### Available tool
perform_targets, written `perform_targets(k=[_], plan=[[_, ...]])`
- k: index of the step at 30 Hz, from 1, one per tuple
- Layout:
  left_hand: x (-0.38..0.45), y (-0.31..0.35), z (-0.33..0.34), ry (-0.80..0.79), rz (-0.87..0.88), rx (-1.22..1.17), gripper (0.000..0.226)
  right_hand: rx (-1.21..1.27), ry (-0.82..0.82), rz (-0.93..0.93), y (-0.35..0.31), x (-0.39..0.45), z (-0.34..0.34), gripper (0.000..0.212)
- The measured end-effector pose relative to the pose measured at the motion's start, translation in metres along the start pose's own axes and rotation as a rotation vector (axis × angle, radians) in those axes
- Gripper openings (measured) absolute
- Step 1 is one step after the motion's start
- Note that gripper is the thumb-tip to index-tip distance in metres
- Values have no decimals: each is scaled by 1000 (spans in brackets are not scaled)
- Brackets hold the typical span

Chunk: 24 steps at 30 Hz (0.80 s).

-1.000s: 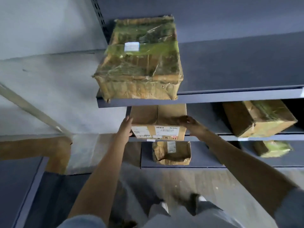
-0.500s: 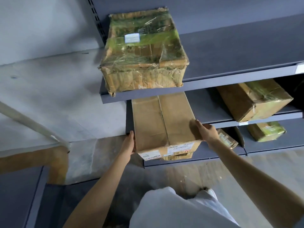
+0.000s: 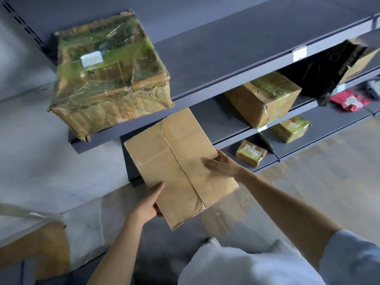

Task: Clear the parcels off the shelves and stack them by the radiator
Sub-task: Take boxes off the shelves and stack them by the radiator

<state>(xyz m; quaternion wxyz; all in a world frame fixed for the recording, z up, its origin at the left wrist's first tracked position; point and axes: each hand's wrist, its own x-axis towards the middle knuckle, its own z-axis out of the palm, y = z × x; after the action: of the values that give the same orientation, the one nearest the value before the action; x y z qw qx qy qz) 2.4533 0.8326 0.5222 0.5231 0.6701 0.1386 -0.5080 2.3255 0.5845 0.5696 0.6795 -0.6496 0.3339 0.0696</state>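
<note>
Fingers (image 3: 221, 156) (both hands) clasp opposite edges of the plain cardboard parcel (image 3: 181, 163).

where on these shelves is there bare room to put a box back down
Top shelf: bare from the wrapped parcel rightwards. Second shelf: a gap left of the taped box. Lower right is crowded: small parcels, a red packet.
</note>
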Motion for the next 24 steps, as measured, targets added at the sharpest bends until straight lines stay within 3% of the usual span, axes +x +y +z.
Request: perform_targets(k=[1, 4, 9, 12, 18, 24], plan=[[-3, -8, 11, -29, -28, -8, 90, 11, 11, 18, 9, -6, -11, 56], [0, -36, 51, -60, -68, -20, 66, -21, 72, 59, 49, -34, -48, 72], [-9, -81, 150, -136, -109, -39, 28, 207, 123, -51, 114, -111, -119, 78], [-13, -104, 217, -171, -149, -23, 34, 185, 212, -87, 138, -160, -174, 70], [-13, -127, 388, -384, -189, 164, 24, -36, 505, -54, 188, -263, -308, 63], [-31, -109, 589, -650, -86, 415, 22, 230, 861, -108, 219, -358, -428, 63]])
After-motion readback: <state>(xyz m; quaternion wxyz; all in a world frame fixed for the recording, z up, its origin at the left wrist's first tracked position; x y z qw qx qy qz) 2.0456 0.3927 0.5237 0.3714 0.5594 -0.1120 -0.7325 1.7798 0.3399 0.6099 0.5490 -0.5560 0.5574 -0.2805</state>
